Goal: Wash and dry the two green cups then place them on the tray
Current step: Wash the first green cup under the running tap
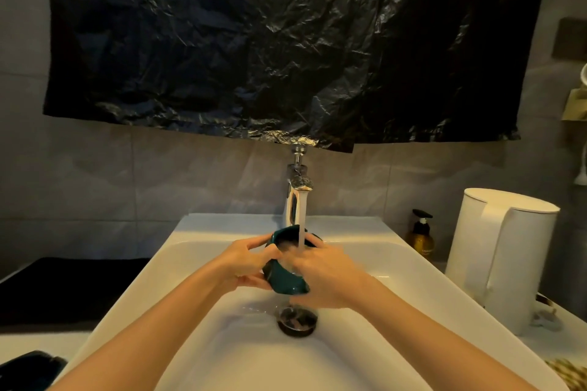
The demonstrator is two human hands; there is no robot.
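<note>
- Over the white sink [152, 267], right under the tap [297, 187], a green cup [282, 279] sits between both hands.
- The cup is tipped on its side. Its open mouth looks up and back toward the tap, and its bottom points down toward the person.
- The water [301, 222] falls straight into the open mouth.
- The left hand [246, 263] wraps around the left side of the cup. Its fingers are curled tight on the wall, with the thumb up by the rim.
- The right hand [324, 276] is at the right side, and its fingers seem to reach into the mouth, where it is blurry. It looks like rubbing, but I cannot tell for sure how tight that hand holds.
- Both hands touch the cup, so neither is nearer.
- I think this is the washing step of the first cup. I see no second green cup.
- The drain [297, 319] is just below the cup. A wet cup is slippery and could drop there.
- A white kettle [502, 257] and a brown pump bottle [421, 236] stand to the right, well apart from the hands.
- A dark flat thing [63, 286] lies to the left of the sink. It may be the tray, but I cannot tell.
- Nothing stands in the way of the hands.
</note>
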